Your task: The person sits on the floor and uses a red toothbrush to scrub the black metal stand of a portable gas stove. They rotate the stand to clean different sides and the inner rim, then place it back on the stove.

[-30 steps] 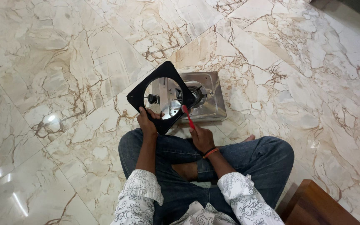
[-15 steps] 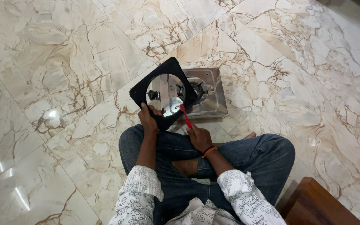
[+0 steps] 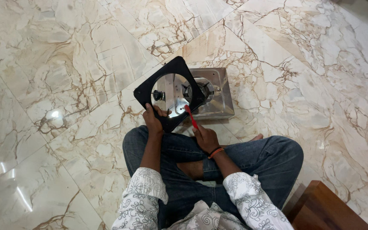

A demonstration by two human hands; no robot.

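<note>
I sit cross-legged on a marble floor. My left hand grips the lower corner of a black square frame with a large round opening, held tilted up over a steel single-burner stove. My right hand holds a red toothbrush, its head touching the frame's lower right edge. Through the opening I see the stove's steel top, its black knob and burner.
My legs in blue jeans fill the floor just below the stove. A brown wooden piece of furniture stands at the bottom right. Veined marble tiles stretch all around.
The toothbrush head has shifted slightly along the frame's lower right edge. The frame and my left hand have barely moved.
</note>
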